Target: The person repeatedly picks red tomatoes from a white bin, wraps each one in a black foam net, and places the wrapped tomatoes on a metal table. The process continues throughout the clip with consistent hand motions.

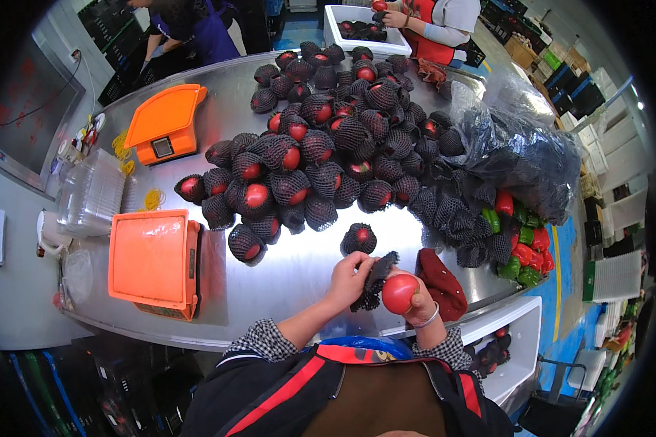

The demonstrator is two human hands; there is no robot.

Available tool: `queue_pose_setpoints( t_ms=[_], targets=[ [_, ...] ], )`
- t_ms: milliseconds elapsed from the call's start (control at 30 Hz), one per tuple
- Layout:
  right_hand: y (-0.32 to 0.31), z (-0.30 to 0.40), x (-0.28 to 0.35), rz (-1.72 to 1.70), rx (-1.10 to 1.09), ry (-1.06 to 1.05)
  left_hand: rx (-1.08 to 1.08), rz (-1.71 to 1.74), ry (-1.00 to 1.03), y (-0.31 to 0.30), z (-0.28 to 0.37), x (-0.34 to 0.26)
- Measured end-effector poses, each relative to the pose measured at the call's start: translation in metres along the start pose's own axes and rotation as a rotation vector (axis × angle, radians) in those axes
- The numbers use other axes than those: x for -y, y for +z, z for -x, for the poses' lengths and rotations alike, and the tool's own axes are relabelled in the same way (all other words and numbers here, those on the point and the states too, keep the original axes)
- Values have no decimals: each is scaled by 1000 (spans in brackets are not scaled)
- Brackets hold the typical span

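Observation:
In my right hand (420,306) is a bare red tomato (399,294), held over the table's near edge. My left hand (350,278) pinches a black foam net sleeve (380,281), which hangs beside the tomato. Just beyond my hands one netted tomato (359,239) stands apart on the steel table (251,300). Farther back spreads a large heap of tomatoes in black foam nets (311,147), red skin showing through their openings. A dark red cloth (441,287) lies right of my right hand. Several loose black nets (454,213) are piled to the right.
Two orange scales (147,257) (167,117) stand at the left, near stacked clear plastic trays (93,185). A clear bag of black nets (519,147) and red and green peppers (530,251) are at the right. White foam boxes (527,328) (333,27) hold netted tomatoes. Two people work across the table.

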State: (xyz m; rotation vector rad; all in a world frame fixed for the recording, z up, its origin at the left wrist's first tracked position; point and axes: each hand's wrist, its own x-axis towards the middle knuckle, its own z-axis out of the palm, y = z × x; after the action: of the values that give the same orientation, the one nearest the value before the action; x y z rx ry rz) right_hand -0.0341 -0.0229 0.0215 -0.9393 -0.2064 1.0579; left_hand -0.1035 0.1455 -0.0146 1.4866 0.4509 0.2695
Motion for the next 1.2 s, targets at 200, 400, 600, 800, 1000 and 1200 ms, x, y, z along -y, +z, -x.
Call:
queue_pose_setpoints(
  t_ms=[200,400,600,800,1000,1200],
  targets=[
    [3,-8,9,83,83,34,-84,-147,75,-7,-12,3],
    [-7,-19,7,69,128,-64,-10,18,0,-7,-26,33],
    [-6,-37,13,194,-135,10,-83,886,-231,-17,-36,-18],
    [-22,-71,-20,551,-496,-291,217,-579,944,-9,-25,-46],
    [-7,-75,4,779,-389,-330,25,-202,579,-7,-32,-40],
    [18,-64,24,1363,-457,-575,104,692,-176,-28,-42,-27]
  ],
)
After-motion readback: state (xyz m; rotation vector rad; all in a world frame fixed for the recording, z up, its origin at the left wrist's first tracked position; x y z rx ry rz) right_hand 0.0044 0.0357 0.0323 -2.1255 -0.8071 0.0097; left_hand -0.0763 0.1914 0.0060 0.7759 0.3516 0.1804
